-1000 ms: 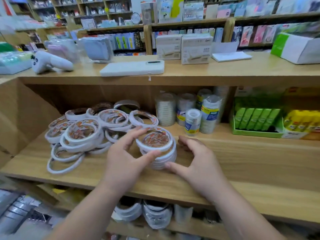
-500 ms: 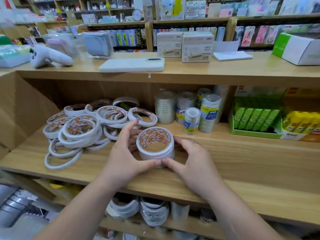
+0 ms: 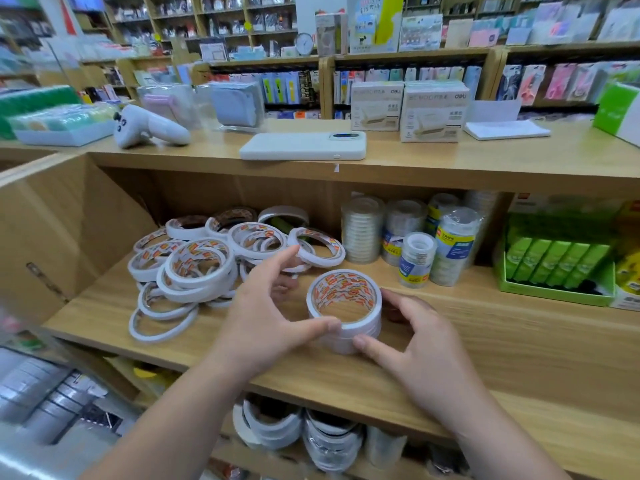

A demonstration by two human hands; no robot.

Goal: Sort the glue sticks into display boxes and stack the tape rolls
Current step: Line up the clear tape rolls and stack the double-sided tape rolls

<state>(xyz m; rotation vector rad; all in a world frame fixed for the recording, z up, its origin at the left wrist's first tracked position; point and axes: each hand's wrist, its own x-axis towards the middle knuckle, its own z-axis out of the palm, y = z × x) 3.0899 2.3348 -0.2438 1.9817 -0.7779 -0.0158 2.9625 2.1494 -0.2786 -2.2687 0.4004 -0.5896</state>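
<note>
Stacking partly done: right grip [image 3: 422, 337] curls round a short tape stack [image 3: 344, 306] on the shelf [image 3: 485, 323], left grip [image 3: 263, 317] open, thumb touching it; many loose rolls [image 3: 194, 268] lie unstacked beyond the left grip, boxed glue sticks [image 3: 554, 261] well right.

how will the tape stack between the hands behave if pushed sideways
The stack of tape rolls is several separate rings lying flat, so a high push would probably slide the top ones off. The rings are hollow and thin, so likely light. On the smooth wooden shelf, a low push would probably slide the whole stack rather than tip it.
</note>
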